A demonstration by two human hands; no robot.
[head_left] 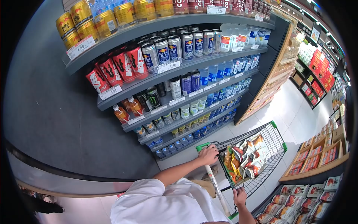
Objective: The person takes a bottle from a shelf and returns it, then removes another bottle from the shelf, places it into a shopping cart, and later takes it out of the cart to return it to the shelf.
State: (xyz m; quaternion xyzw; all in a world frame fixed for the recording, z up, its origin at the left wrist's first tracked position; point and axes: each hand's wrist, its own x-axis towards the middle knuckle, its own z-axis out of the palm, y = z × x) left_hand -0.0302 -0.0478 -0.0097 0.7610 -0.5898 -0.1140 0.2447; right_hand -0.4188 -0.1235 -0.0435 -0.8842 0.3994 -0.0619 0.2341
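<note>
Here, packets [250, 156] in the cart [275, 158], left hand [208, 154] and right hand [239, 196] on it.

We note: our left hand [209, 154] closed on the cart [285, 146], near left corner; right hand [239, 195] by its near rim; packets [254, 166] inside; drink shelves [179, 19] left.

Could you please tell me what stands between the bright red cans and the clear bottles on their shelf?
Silver-and-blue cans, mostly; the head view shows them.

Open tiled aisle [285, 108] beyond the cart [275, 147], drink shelves [145, 85] walling left, wooden stand [298, 175] blocking right
</note>
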